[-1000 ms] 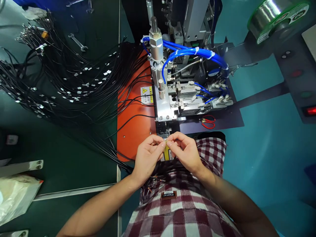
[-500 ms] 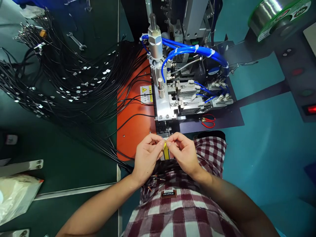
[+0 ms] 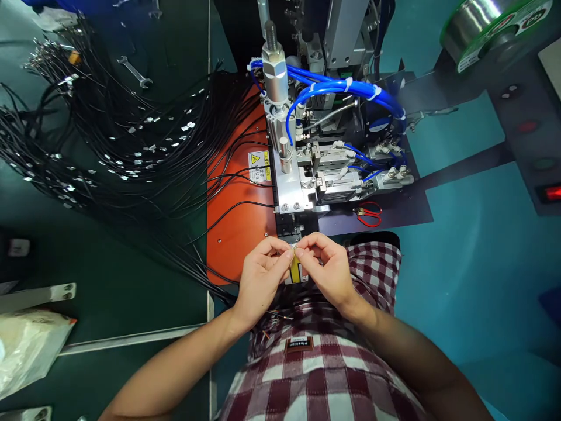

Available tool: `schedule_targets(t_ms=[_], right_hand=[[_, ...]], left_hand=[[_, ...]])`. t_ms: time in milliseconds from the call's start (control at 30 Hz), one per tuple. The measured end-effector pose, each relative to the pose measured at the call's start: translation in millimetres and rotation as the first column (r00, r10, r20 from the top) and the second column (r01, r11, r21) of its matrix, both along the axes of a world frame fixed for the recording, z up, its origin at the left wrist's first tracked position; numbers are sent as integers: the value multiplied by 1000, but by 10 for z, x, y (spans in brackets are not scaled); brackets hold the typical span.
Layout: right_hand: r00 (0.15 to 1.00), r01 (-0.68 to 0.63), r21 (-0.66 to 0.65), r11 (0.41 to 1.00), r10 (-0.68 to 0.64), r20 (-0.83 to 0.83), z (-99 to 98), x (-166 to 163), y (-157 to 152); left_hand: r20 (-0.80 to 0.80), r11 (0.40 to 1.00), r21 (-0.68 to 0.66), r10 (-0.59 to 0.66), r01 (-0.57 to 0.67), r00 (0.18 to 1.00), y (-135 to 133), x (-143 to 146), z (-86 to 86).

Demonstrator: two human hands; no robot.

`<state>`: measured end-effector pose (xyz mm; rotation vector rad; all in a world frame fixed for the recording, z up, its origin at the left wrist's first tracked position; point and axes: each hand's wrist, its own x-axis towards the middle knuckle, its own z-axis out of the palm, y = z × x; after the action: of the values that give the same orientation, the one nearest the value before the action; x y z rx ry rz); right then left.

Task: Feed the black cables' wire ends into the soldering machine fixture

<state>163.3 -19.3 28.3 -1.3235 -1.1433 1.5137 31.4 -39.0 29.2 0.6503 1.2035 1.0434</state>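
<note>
Teal flooring filled the right of the frame, and a dark green worktop spread across the left. Just below the centre, a tiny pale piece, too small to make out, sat between the fingertips of both hands. Thumb and forefinger of the left hand were closed in a pinch on it, and those of the right hand met it from the other side in a matching pinch. Directly beneath showed a yellow-and-white rectangular label, partly covered by the fingers; below it was a maroon-and-white checked garment.

Just above the hands stood a silvery metal machine, with curved blue tubing over it and an orange-red plate at its left. Small red-handled cutters lay right of centre. Farther out, a mass of thin black cables covered the upper left, near a silver metal spanner. A green-rimmed spool of shiny wire occupied the upper right, and a whitish plastic bag the lower left.
</note>
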Motion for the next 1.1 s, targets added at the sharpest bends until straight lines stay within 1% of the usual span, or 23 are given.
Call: schedule_targets(t_ms=[333, 433, 600, 700, 767, 800, 833, 900, 967, 1000, 1033, 1100], right_hand=[[1000, -21, -22, 1000, 21, -23, 11, 14, 23], [998, -19, -52, 998, 17, -53, 17, 2, 28], [993, -14, -84, 996, 4, -114, -26, -30, 0], [996, -12, -13, 1000, 11, -87, -65, -26, -44], [1000, -10, 69, 998, 12, -18, -79, -10, -67], [1000, -13, 89, 996, 13, 1, -82, 1, -73], [1000, -20, 82, 996, 21, -2, -85, 13, -74], [997, -54, -4, 999, 54, -61, -92, 42, -64], [990, -88, -96, 991, 76, -121, -103, 80, -45], [989, -94, -116, 989, 79, -126, -109, 101, -36], [990, -90, -115, 989, 77, -114, -113, 122, -28], [996, -77, -73, 994, 73, -54, -113, 157, -19]], left_hand=[[-15, 1000, 8, -8, 9, 1000, -2, -4, 8], [-10, 1000, 2, -7, 7, 1000, -3, -3, 10], [8, 999, 17, 38, -39, 999, -6, 7, -9], [10, 998, 27, 60, -61, 998, -8, 13, -17], [6, 999, 15, 37, -37, 999, -4, 11, -15], [0, 1000, 4, 15, -15, 1000, 0, 9, -11], [-7, 1000, -10, -7, 7, 1000, 7, 6, -8], [-19, 999, -37, -40, 39, 999, 20, -1, -1], [-15, 998, -51, -44, 44, 999, 32, -4, 5], [-8, 998, -55, -41, 41, 999, 35, -4, 9], [0, 998, -58, -38, 38, 999, 36, -3, 13], [7, 998, -61, -32, 33, 999, 36, 0, 22]])
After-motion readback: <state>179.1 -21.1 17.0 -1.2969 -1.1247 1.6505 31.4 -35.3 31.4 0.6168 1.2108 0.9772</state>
